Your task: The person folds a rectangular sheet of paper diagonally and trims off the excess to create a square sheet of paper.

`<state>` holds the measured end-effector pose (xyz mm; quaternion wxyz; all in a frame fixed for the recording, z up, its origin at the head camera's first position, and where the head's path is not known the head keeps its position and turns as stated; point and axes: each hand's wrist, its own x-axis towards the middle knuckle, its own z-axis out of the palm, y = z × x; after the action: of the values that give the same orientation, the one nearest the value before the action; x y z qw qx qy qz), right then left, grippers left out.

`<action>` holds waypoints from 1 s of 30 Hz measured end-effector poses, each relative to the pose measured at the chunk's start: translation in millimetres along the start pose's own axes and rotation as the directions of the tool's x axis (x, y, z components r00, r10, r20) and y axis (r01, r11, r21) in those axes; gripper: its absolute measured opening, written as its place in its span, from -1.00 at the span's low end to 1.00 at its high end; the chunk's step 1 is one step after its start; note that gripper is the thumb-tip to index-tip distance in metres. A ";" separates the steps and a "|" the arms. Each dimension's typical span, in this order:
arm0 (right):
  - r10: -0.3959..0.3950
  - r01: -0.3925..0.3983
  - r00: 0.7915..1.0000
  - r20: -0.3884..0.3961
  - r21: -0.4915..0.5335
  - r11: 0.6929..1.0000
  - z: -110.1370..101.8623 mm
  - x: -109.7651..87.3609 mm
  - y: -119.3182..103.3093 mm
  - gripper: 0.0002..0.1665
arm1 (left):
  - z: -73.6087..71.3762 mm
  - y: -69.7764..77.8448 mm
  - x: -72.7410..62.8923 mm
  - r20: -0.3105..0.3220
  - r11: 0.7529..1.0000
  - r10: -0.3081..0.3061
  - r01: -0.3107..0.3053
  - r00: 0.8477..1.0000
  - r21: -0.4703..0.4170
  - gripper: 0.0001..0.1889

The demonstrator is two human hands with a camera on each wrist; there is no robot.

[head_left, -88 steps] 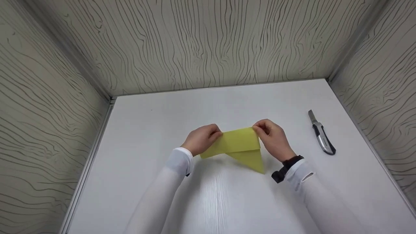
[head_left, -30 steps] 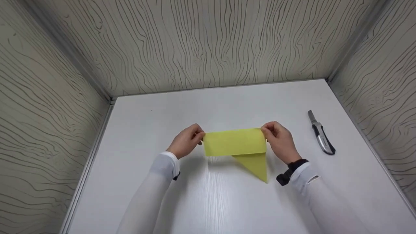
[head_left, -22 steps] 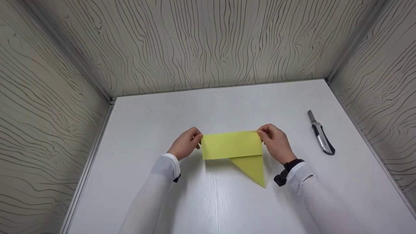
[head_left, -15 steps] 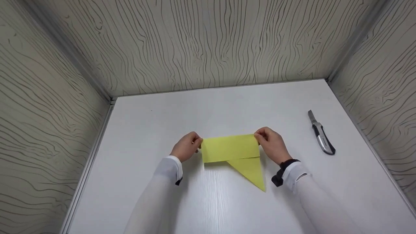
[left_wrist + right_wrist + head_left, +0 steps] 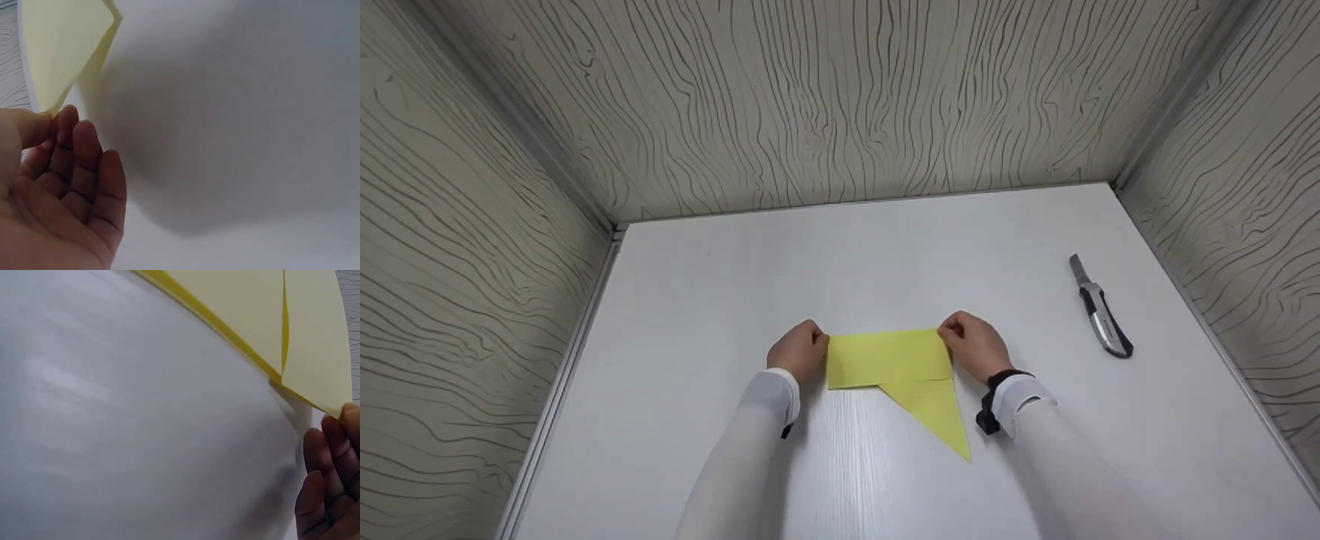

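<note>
A folded sheet of yellow paper (image 5: 889,360) lies between my hands in the head view, a rectangular band across the top with a pointed triangle hanging toward me at its right. My left hand (image 5: 799,351) pinches the paper's upper left corner. At the upper right corner, my right hand (image 5: 975,346) pinches the edge between thumb and forefinger. The left wrist view shows the paper (image 5: 62,45) meeting the thumb tip, the other fingers loosely bent below. In the right wrist view the folded layers of the paper (image 5: 253,320) stand slightly apart.
On the white table (image 5: 697,300), a utility knife (image 5: 1101,311) with a silver and black handle lies at the right, its blade pointing away from me. Wood-patterned panels (image 5: 840,97) enclose the table at the back and both sides.
Both hands have brought the paper toward me and lower, close to the tabletop. Earlier the left hand shifted its hold out to the paper's left corner. The knife has not moved.
</note>
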<state>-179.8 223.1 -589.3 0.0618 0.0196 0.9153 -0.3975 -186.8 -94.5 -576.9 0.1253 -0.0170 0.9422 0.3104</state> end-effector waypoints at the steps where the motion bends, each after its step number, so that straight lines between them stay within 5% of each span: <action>1: 0.000 0.000 1.000 -0.007 -0.007 1.000 1.1 0.8 0.5 -0.80 | 1.8 -0.7 1.3 -0.008 1.000 -0.001 0.001 1.000 0.005 -0.82; 18: 0.058 -0.062 0.997 -0.043 -0.101 0.993 11.9 5.8 -5.7 -0.86 | 15.1 -4.4 7.1 -0.137 0.997 0.018 -0.008 0.990 0.076 -0.87; 30: -0.008 0.001 0.998 -0.064 -0.101 0.995 12.5 6.4 -3.7 -0.91 | 17.8 -3.5 8.8 -0.197 0.996 0.024 -0.006 0.980 0.092 -0.90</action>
<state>-185.3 211.4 -595.9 0.0323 0.0273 0.9358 -0.3499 -190.9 -86.5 -594.9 0.0292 -0.0350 0.9632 0.2648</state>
